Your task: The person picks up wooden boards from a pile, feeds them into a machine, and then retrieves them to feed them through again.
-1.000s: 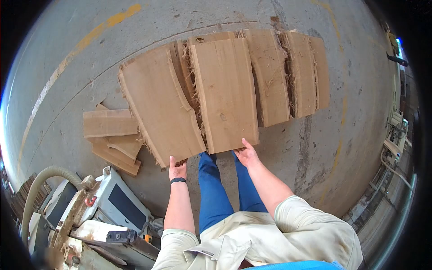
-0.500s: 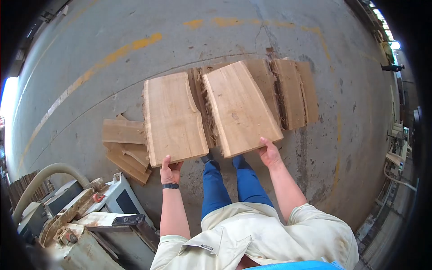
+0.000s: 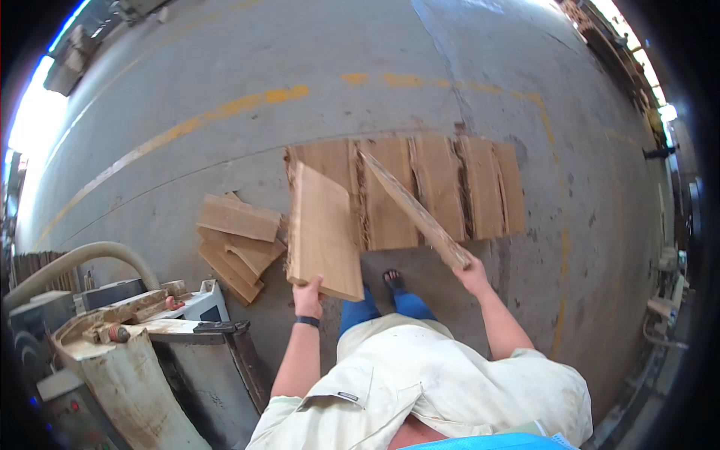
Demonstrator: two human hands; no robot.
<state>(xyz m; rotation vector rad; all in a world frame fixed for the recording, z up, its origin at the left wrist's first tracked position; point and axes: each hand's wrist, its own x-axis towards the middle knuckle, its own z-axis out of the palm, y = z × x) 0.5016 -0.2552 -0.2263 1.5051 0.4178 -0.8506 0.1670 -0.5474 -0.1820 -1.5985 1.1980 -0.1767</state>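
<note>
My left hand [image 3: 308,297] grips the near end of a wooden slab [image 3: 324,229], its broad face turned up and slightly tilted. My right hand [image 3: 470,274] is closed round the near end of a second wooden plank [image 3: 416,210], turned on edge so its narrow, rough bark side faces up. Both pieces overlap a row of live-edge boards [image 3: 439,180] on the floor beyond my feet. Several boards lie side by side there, with dark bark along their edges.
Left of the row, a small pile of offcut boards [image 3: 238,219] rests on the floor. A worn machine [image 3: 112,360] with a thick hose [image 3: 82,253] stands at lower left. Yellow lines [image 3: 202,118] mark the concrete. A distant person [image 3: 660,153] appears at far right.
The right-hand plank has rolled from lying face up to standing on edge. The left slab has tilted and shifted, uncovering more of the row of boards. My view has shifted too.
</note>
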